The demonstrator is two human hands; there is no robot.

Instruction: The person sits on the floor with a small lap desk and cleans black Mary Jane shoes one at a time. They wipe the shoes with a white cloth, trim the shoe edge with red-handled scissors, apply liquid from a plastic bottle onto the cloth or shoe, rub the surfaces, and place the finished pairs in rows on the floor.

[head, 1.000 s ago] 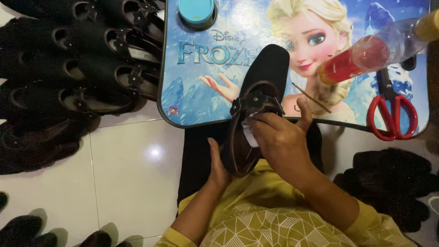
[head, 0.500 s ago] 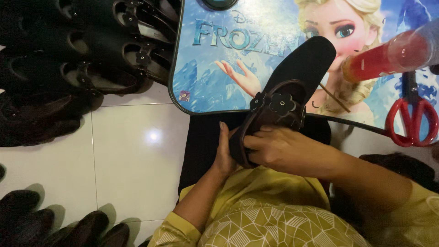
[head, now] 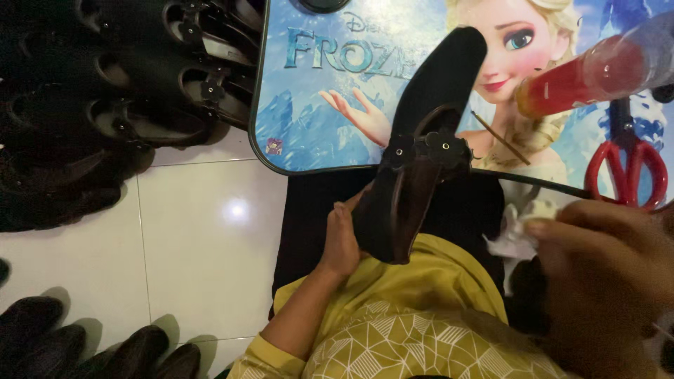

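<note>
Lifted off the black strapped shoe (head: pixel 414 175), right hand (head: pixel 597 281) pinches crumpled white paper (head: pixel 516 238); left hand (head: pixel 344 242) grips its heel.

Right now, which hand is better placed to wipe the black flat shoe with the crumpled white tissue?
Probably the right hand: it pinches the crumpled white tissue and hangs free beside the black flat shoe. The left hand is occupied gripping the shoe's heel.

Black shoe (head: pixel 421 161); blue cartoon-printed table (head: pixel 309 105); red-handled scissors (head: pixel 625 165) — yellow sleeve (head: pixel 393 337), white geometric lines.
</note>
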